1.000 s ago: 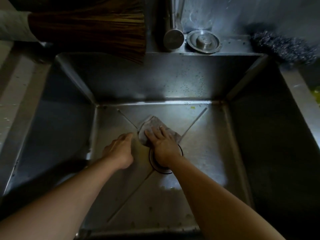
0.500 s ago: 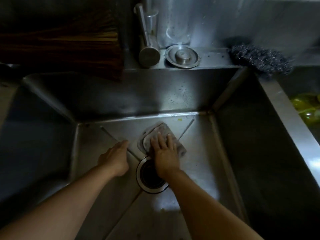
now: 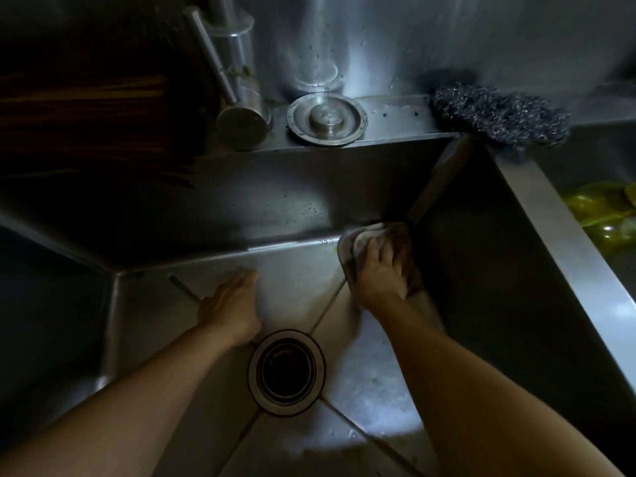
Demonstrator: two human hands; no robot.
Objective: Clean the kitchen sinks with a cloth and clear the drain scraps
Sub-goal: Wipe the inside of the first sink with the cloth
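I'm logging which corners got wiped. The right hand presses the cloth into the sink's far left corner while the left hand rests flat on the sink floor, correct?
Not quite: the head view shows the right hand pressing the cloth into the sink's far right corner, not the left. The left hand does rest flat on the sink floor.

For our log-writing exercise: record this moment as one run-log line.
step: wiping far right corner | right hand: presses cloth | left hand: on sink floor | drain: uncovered
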